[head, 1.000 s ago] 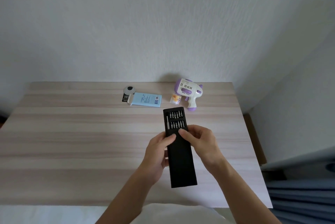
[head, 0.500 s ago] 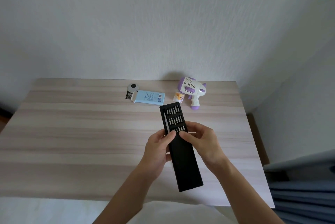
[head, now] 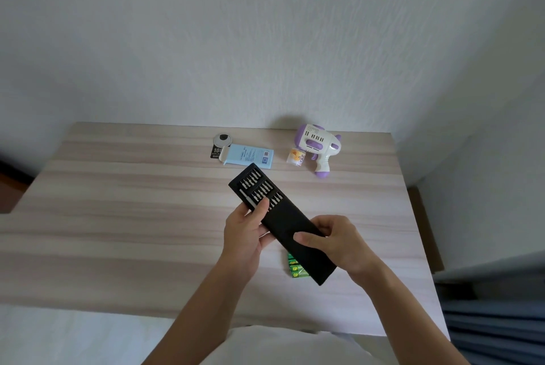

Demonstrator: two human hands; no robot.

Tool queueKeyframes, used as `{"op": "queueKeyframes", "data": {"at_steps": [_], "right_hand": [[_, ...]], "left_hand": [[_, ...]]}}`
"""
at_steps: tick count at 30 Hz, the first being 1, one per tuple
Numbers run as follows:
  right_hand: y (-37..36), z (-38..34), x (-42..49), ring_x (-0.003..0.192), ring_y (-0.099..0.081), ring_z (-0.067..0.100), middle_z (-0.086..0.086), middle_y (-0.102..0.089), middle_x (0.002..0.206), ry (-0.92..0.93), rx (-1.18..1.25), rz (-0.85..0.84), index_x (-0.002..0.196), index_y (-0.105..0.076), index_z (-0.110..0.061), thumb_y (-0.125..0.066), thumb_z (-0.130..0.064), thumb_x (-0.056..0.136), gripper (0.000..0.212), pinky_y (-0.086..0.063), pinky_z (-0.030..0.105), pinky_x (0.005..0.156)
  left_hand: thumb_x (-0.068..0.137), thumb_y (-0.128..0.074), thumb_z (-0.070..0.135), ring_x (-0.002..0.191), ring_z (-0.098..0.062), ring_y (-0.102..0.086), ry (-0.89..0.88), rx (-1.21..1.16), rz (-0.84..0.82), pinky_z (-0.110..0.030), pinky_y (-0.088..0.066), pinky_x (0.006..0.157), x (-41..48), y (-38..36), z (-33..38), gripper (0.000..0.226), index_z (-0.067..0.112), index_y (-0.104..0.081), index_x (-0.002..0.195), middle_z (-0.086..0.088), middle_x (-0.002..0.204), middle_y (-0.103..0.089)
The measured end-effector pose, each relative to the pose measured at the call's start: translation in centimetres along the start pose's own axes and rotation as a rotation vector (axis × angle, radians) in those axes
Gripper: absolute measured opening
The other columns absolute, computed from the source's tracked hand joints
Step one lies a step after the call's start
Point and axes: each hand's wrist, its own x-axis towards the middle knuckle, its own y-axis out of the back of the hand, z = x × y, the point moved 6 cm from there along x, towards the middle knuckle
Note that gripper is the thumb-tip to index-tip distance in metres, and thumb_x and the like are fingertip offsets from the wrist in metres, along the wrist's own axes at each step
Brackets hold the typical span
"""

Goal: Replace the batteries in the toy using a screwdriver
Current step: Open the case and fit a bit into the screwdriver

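A long black screwdriver kit case (head: 290,229) is held above the wooden table (head: 118,217), tilted with its far end to the left. Its inner tray (head: 256,187) sticks out at that end, showing rows of bits and a silver driver handle. My left hand (head: 244,232) grips the case near the tray, thumb on the tray's edge. My right hand (head: 336,242) holds the black sleeve lower down. A pack of green batteries (head: 296,268) lies on the table under the case. The white and purple toy gun (head: 318,146) rests at the table's back.
A small yellow-labelled jar (head: 296,155) stands beside the toy. A light blue box (head: 249,156) and a round grey item on a black card (head: 221,143) lie at the back centre. The wall runs behind the table; a blue curtain (head: 495,320) hangs at the right.
The case has swung so its far end points left, and the tray has slid further out. My right hand moved down the sleeve. The green batteries came into view under it.
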Motion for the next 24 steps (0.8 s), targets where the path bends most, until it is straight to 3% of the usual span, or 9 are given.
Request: {"op": "queueKeyframes", "data": {"at_steps": [12, 18, 21, 24], "right_hand": [[1.5, 1.4, -0.5, 0.066, -0.071, 0.016, 0.001, -0.073, 0.071, -0.039, -0.041, -0.213, 0.081, -0.069, -0.011, -0.080, -0.020, 0.083, 0.014, -0.049, 0.020, 0.057], [2.0, 3.0, -0.3, 0.069, -0.071, 0.017, 0.002, -0.072, 0.072, -0.082, -0.123, -0.332, 0.081, -0.070, -0.011, -0.080, -0.022, 0.083, 0.015, -0.049, 0.023, 0.060], [2.7, 4.0, 0.2, 0.070, -0.071, 0.020, 0.006, -0.073, 0.076, -0.096, -0.089, -0.276, 0.087, -0.070, -0.008, -0.077, -0.023, 0.086, 0.017, -0.049, 0.025, 0.063], [1.7, 4.6, 1.5, 0.072, -0.069, 0.021, 0.009, -0.072, 0.080, -0.088, -0.001, -0.151, 0.094, -0.069, -0.006, -0.071, -0.023, 0.090, 0.017, -0.049, 0.029, 0.066]], "left_hand": [[0.099, -0.057, 0.013, 0.098, -0.030, -0.073, 0.053, -0.060, 0.100, -0.039, -0.062, 0.076, -0.8, 0.6, -3.6, 0.022, 0.004, -0.063, 0.118, -0.014, 0.107, -0.075], [0.098, -0.059, 0.014, 0.089, -0.027, -0.071, 0.013, -0.165, 0.288, -0.034, -0.063, 0.068, -1.3, 4.4, -3.6, 0.018, 0.006, -0.064, 0.112, -0.012, 0.099, -0.074], [0.100, -0.057, 0.017, 0.089, -0.023, -0.068, -0.052, -0.125, 0.388, -0.032, -0.062, 0.061, -0.6, 8.7, -2.6, 0.017, 0.014, -0.062, 0.115, -0.006, 0.101, -0.070], [0.100, -0.056, 0.020, 0.095, -0.023, -0.067, -0.050, -0.112, 0.358, -0.036, -0.061, 0.067, -0.1, 11.1, -2.3, 0.021, 0.020, -0.061, 0.121, -0.001, 0.103, -0.070]]}}
